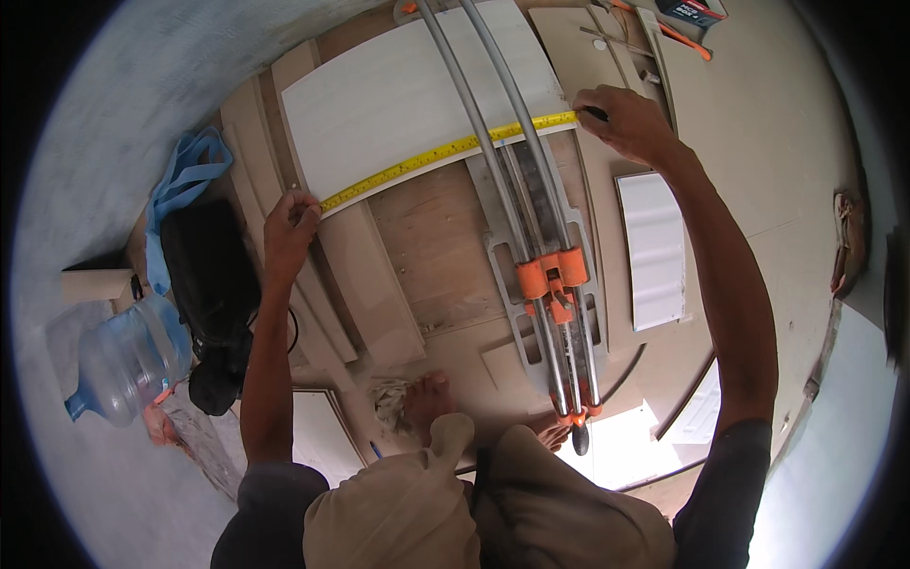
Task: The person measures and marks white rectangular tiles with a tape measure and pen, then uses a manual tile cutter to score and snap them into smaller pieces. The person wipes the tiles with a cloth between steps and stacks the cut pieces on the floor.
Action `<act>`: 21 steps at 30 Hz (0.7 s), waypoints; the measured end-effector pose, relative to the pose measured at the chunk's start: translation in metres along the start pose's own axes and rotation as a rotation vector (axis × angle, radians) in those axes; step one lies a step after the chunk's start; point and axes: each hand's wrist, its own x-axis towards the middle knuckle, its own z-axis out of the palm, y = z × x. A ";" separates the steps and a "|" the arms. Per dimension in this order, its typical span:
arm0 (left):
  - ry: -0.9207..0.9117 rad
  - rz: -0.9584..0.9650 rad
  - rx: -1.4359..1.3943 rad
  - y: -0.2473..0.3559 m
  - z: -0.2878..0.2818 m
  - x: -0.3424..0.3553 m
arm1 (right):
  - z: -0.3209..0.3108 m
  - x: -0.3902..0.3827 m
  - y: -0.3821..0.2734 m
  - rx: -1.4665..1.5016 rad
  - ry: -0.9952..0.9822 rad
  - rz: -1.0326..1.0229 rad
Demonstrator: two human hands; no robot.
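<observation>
A yellow tape measure [417, 164] is stretched along the near edge of a white tile [379, 104]. At the tile's near left corner my left hand [290, 230] pinches the tape's end. Past the tile's right edge my right hand [627, 123] is closed around the dark tape case, most of which the fingers hide. The tape passes over or beside the twin steel rails of a manual tile cutter [550, 275]; which of these I cannot tell at the crossing. The cutter's orange carriage [552, 275] sits on the rails toward me, and the tile lies under their far part.
Tile strips [370, 275] lie left of the cutter, and a white offcut [651, 251] lies to its right. A black bag [210, 270], a blue strap [185, 171] and a large water bottle [133, 360] are at the left. My bare feet [428, 403] are near the cutter's handle.
</observation>
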 end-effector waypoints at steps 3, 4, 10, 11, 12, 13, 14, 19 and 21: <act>0.001 -0.007 0.021 -0.001 0.000 0.001 | 0.005 -0.001 0.002 -0.012 0.001 -0.006; -0.005 -0.008 0.015 0.000 0.000 0.000 | 0.006 -0.001 0.001 -0.017 0.008 -0.004; -0.020 0.039 0.021 0.000 -0.003 0.001 | 0.012 -0.005 0.001 -0.051 0.039 0.004; -0.021 0.036 0.035 0.001 -0.004 0.001 | 0.014 -0.006 0.001 -0.055 0.044 0.005; -0.021 0.033 0.049 0.001 -0.004 0.001 | 0.016 -0.007 0.002 -0.059 0.050 0.006; 0.011 0.031 0.047 0.000 -0.003 0.000 | 0.017 -0.007 0.003 -0.056 0.055 0.000; 0.043 0.029 0.045 -0.002 -0.001 -0.001 | 0.018 -0.007 0.003 -0.053 0.060 -0.006; 0.132 -0.022 0.116 0.005 0.008 -0.005 | 0.019 -0.008 0.005 -0.055 0.062 -0.010; 0.144 -0.062 0.123 0.005 0.008 -0.005 | 0.018 -0.008 0.004 -0.044 0.067 -0.013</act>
